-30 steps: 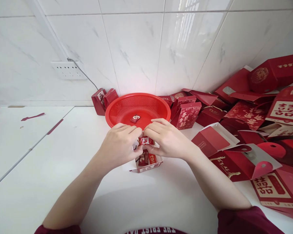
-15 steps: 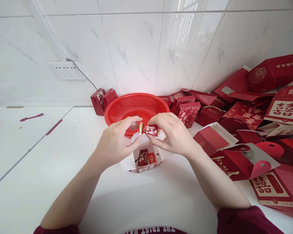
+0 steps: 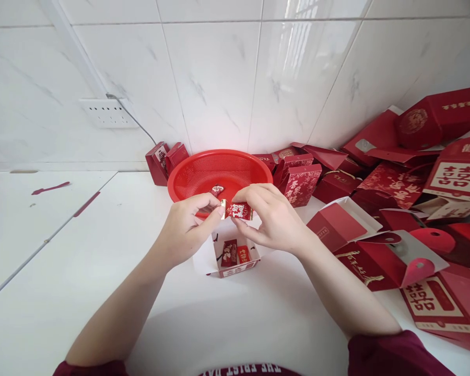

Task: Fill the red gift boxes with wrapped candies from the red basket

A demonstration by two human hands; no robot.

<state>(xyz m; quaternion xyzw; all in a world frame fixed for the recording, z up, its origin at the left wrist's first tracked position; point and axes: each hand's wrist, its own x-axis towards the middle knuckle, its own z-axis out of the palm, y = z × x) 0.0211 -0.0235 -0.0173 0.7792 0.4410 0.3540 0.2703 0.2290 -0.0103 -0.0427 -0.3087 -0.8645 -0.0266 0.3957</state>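
Observation:
Between both hands is a red wrapped candy [image 3: 238, 211] with gold ends and white characters. My left hand [image 3: 190, 224] is closed, its thumb and fingertips pinching the candy's left end. My right hand [image 3: 272, 216] grips the right part between thumb and fingers. Just below the hands stands an open white-lined box [image 3: 238, 269], with two red packets [image 3: 229, 253] inside; its far side is partly hidden by my hands. Behind it sits a red plastic colander [image 3: 219, 162], and another small wrapped candy [image 3: 217, 190] lies in it.
Many red cardboard gift boxes [image 3: 391, 183] are heaped along the right side. Two narrow red boxes [image 3: 156, 163] stand left of the colander against the tiled wall. Dark red scraps [image 3: 50, 188] lie on the white table at the left.
The candy has shifted slightly left and down. My left hand has closed onto its left end, where its fingers were apart before. The small candy in the colander shows more now.

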